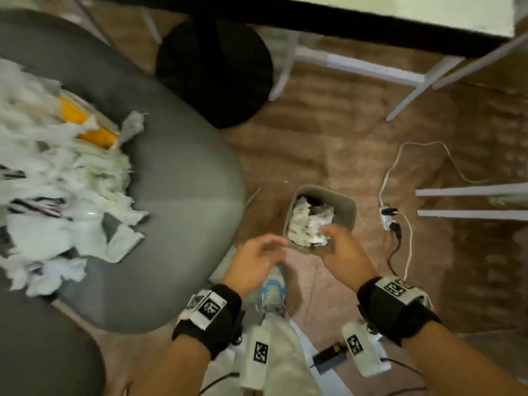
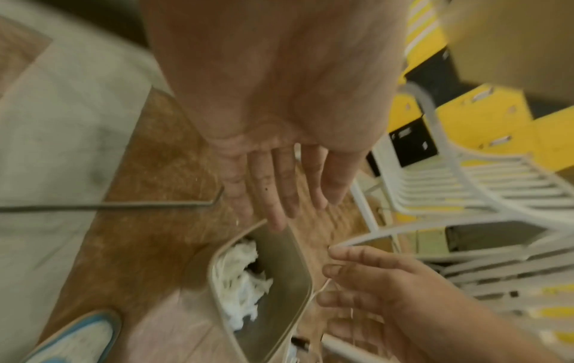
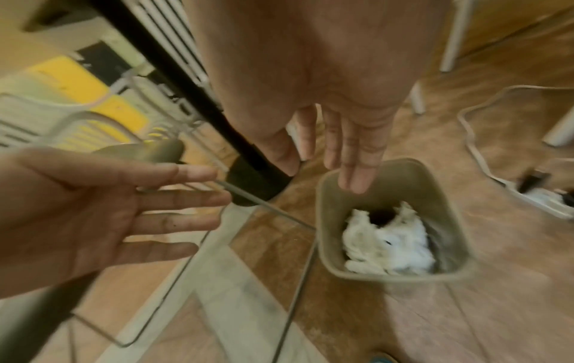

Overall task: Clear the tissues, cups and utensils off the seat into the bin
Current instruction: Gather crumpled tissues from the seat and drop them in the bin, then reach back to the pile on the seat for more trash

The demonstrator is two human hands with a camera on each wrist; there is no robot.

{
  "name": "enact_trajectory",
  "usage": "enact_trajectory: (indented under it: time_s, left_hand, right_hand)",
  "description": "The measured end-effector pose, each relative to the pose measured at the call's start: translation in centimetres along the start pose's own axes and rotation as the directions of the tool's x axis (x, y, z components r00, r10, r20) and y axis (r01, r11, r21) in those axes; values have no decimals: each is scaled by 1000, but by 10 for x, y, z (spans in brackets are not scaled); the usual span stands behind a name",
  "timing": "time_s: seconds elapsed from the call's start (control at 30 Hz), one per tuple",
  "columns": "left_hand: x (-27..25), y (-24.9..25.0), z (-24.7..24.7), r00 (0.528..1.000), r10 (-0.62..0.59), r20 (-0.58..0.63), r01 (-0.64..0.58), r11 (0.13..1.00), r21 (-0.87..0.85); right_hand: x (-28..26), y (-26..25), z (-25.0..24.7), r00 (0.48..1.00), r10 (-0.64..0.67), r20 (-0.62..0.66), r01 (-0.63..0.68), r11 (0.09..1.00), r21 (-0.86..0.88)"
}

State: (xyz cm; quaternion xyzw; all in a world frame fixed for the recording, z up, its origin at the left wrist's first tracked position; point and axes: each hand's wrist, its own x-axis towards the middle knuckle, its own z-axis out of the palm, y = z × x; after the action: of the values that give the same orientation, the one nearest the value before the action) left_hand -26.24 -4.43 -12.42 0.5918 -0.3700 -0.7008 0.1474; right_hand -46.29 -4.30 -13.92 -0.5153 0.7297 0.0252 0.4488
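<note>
A small grey bin point(image 1: 347, 205) stands on the wooden floor with crumpled white tissues point(image 1: 307, 224) inside it. Both hands hover just above its near rim. My left hand point(image 1: 258, 252) is open with straight fingers and holds nothing. My right hand point(image 1: 338, 247) is open too, palm down over the bin point(image 3: 329, 221), empty. On the grey seat point(image 1: 177, 172) at the left lies a heap of white tissues point(image 1: 57, 178) with a yellow-orange cup or wrapper point(image 1: 85, 124) half buried in it. In the left wrist view the bin point(image 2: 279, 270) sits below my fingers point(image 2: 279, 196).
A black round stool point(image 1: 214, 72) stands behind the seat. White table legs point(image 1: 414, 90) and a white cable with a power strip point(image 1: 388, 215) lie right of the bin. My blue and white shoe point(image 1: 273, 290) is just before the bin.
</note>
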Motion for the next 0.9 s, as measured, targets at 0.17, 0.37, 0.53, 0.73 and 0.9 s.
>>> enact_trajectory:
  time_s: [0.17, 0.37, 0.53, 0.73, 0.9]
  left_hand:
    - [-58, 12, -98, 925, 77, -372, -146, 976, -161]
    - [-92, -12, -204, 571, 98, -815, -23, 994, 104]
    - [-107, -42, -262, 252, 50, -967, 132, 988, 85]
    - [-97, -60, -298, 286, -161, -945, 215, 971, -100]
    - [-84, -73, -295, 372, -219, -902, 271, 955, -121]
  right_hand:
    - [0, -122, 4, 955, -294, 27, 295, 950, -105]
    - [7, -248, 43, 818, -557, 144, 574, 775, -266]
    - [21, -324, 80, 777, -613, 144, 623, 718, -310]
    - [63, -384, 106, 819, -574, -9, 546, 783, -299]
    - [89, -404, 122, 864, -503, -13, 473, 821, -320]
